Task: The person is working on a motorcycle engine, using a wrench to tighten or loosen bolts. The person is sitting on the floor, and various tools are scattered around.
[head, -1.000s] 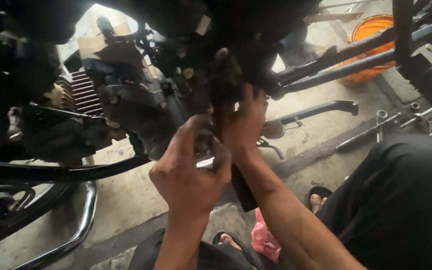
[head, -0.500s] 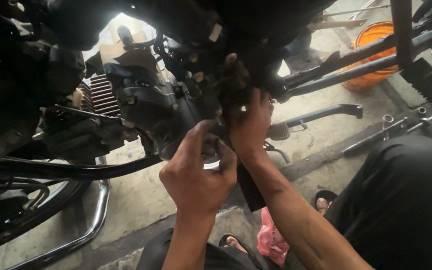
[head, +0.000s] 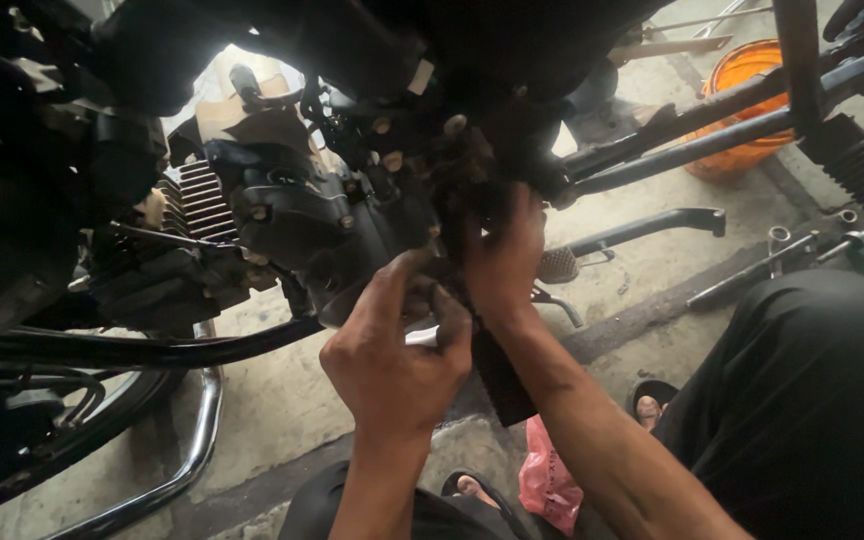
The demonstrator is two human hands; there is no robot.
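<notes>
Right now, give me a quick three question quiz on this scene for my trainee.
1. True or false: both hands are on the motorcycle engine.
2. What colour is the bucket at upper right? A blue, B orange, C white.
3. The pink bag lies on the ____.

Key: 1 true, the left hand and right hand meet at its underside. 2 B. 3 floor.

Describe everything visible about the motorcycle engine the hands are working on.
The engine is a dark, grimy metal block hung in the black frame above the concrete floor. Cooling fins show at its left end, and bolt heads dot its cover. The left hand grips its lower edge, while the right hand presses against its rear. A chrome exhaust pipe curves below it.
</notes>
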